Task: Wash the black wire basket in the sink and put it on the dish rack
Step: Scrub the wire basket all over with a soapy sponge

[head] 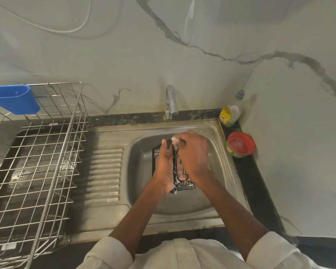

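Fingers of left hand clamped on black wire basket, right hand gripping scrubber

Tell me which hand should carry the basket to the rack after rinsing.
Left, probably. The left hand already grips the basket and is on the rack side; the right hand is holding a scrubber.

hands: two
basket: one
rack: one
tap: one
bottle: one
tub: one
cup: one
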Demonstrator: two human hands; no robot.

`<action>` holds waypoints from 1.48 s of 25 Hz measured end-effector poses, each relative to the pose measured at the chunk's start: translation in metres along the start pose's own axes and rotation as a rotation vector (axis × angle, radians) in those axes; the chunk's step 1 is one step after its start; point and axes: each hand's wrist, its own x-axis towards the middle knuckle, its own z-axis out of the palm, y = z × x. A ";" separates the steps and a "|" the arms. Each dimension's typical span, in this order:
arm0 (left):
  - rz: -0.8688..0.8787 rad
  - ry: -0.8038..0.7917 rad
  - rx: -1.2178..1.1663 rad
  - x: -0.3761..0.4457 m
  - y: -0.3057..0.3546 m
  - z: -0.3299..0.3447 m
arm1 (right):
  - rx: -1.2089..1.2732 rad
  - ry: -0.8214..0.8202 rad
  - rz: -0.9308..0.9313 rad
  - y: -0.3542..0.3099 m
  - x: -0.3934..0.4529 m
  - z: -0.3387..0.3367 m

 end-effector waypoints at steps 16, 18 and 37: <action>0.058 0.064 0.032 0.000 0.003 0.007 | -0.064 -0.051 0.071 -0.016 0.012 0.000; 0.073 0.050 0.032 -0.001 0.004 0.007 | -0.122 -0.037 0.116 -0.003 0.019 -0.004; 0.075 -0.007 0.005 -0.005 0.003 0.010 | 0.092 -0.062 0.080 -0.007 0.014 -0.023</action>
